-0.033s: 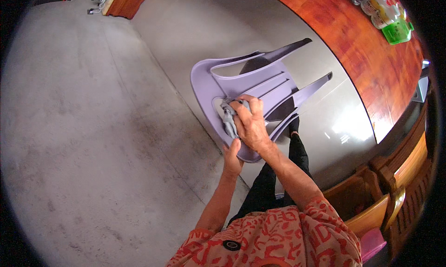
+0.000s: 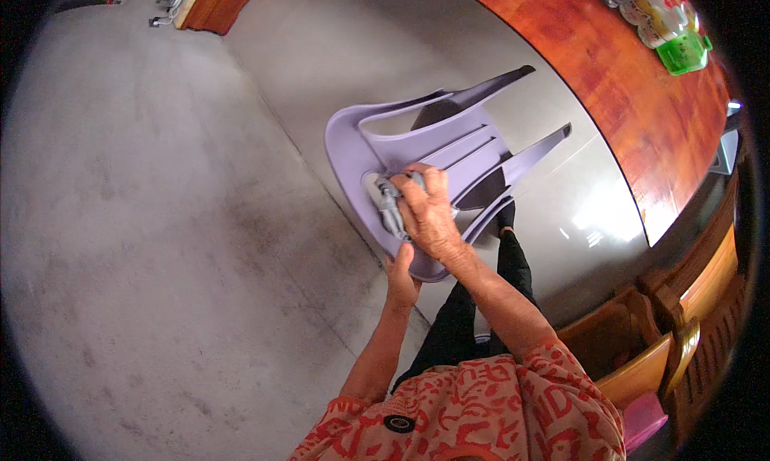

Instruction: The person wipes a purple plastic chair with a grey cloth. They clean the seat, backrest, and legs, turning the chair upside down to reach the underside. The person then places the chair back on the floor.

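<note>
A lavender plastic chair (image 2: 342, 144) is held tilted in front of me, with two dark-tipped legs pointing to the upper right. Its broad rounded edge faces left and near. My left hand (image 2: 402, 278) grips the near corner of that edge, thumb on top and fingers mostly hidden underneath. In my right hand (image 2: 431, 219) is a crumpled grey cloth (image 2: 388, 207), pressed onto the chair beside an oval opening. The fingers are curled round the cloth.
At the upper right stands a reddish wooden table (image 2: 561, 48) bearing bottles and a green container (image 2: 684, 53). Wooden chairs (image 2: 642, 357) crowd the lower right, near a pink object (image 2: 644, 421). A wooden post (image 2: 220, 8) rises at the top left. My foot is beside the lavender chair.
The cloth and my right hand have shifted very slightly left over the chair. The chair also appears a touch further left. Both holds are the same.
</note>
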A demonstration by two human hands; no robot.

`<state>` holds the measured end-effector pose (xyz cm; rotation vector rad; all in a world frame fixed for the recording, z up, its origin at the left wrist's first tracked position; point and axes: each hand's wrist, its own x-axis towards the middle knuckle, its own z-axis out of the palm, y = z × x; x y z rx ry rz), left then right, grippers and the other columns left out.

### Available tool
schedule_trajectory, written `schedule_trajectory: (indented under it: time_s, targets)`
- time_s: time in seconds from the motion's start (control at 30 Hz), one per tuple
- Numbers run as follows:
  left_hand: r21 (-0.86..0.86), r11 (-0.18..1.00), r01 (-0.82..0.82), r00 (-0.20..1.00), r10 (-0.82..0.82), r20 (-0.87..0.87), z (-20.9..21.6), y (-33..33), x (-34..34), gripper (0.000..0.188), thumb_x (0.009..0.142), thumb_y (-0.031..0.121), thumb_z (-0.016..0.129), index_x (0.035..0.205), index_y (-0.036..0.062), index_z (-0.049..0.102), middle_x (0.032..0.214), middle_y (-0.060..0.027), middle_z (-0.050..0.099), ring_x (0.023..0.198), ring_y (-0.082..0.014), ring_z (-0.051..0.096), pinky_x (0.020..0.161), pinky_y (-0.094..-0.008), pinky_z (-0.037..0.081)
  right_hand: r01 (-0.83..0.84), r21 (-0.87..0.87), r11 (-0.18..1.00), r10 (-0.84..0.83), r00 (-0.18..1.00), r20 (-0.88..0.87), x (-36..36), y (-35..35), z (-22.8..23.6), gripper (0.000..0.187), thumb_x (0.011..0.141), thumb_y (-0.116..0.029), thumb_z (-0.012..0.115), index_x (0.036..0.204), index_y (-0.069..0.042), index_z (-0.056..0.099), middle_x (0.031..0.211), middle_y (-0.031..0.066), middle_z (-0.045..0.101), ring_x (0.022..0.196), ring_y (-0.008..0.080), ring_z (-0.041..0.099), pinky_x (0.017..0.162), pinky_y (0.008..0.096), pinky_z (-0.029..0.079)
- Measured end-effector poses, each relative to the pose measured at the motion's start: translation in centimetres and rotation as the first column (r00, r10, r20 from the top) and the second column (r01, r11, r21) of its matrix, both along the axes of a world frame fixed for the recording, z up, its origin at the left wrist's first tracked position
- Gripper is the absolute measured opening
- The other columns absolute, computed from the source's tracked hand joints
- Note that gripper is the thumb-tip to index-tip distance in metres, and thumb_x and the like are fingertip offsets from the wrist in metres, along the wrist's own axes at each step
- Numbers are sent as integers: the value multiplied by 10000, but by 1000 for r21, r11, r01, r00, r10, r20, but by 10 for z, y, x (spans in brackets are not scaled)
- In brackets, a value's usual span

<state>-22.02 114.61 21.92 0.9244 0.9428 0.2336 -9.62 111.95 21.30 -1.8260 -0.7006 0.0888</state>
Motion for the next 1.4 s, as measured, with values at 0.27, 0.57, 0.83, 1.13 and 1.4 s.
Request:
schedule_trajectory:
  time_s: [0.27,0.57,0.83,1.13,1.4]
  targets:
    - [118,991,-58,991,43,128,19,2,18,555,962,510,255,1320,100,362,1201,-123,497,1089,-257,497,939,-412,406,-141,28,990,141,990,-13,-60,-56,9,345,663,33,618,995,-60,600,1079,140,481,949,309,451,813,428,395]
    - [-131,982,-139,943,172,284,28,-19,21,496,952,495,328,1289,135,385,1263,-100,460,1118,-263,480,951,-423,396,-156,125,980,178,964,-195,-73,-119,-30,400,636,78,592,986,-114,598,1108,110,463,1052,293,438,914,394,355]
    - [-110,981,-162,947,186,263,11,-9,15,473,961,481,308,1197,100,460,1246,-109,483,1084,-320,509,823,-568,468,-92,16,996,92,935,-342,-53,-146,-114,452,608,108,567,976,-154,587,1201,122,431,1134,331,393,990,420,315]
    - [71,936,-344,936,348,-53,17,-9,31,492,936,516,344,1126,91,503,1198,-145,506,1005,-362,543,704,-596,517,203,-176,963,-247,927,-281,3,-174,-213,450,605,138,533,976,-115,557,1166,143,439,1093,349,430,955,399,342]
    - [33,935,-353,935,354,-32,9,1,22,480,916,524,399,1146,121,522,1245,-118,486,1104,-374,469,736,-660,448,445,-559,699,-619,769,-161,37,-197,-300,273,691,-19,554,961,-38,594,1085,211,506,975,388,460,860,458,375]
